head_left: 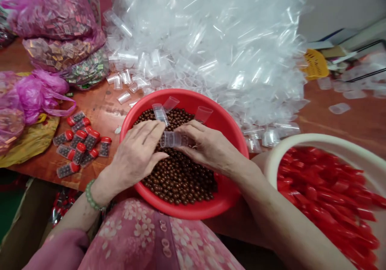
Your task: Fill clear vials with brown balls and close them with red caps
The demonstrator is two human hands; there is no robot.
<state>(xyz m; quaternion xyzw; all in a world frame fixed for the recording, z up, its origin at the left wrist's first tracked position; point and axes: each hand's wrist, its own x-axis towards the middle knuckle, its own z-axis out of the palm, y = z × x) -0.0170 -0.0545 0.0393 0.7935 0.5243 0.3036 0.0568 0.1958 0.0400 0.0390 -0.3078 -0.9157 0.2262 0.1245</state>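
Note:
A red bowl (223,121) full of small brown balls (181,181) sits in front of me at the table's edge. My right hand (208,145) pinches a clear plastic vial (170,139) lying on its side over the balls. My left hand (138,153) rests on the balls beside it, fingers curled toward the vial's open end. Three more empty vials (159,112) stand in the balls at the bowl's far side.
A huge heap of empty clear vials (211,40) fills the table behind the bowl. Filled red-capped vials (81,141) lie at left near pink bags (51,16). A white bowl of red caps (328,189) is at right.

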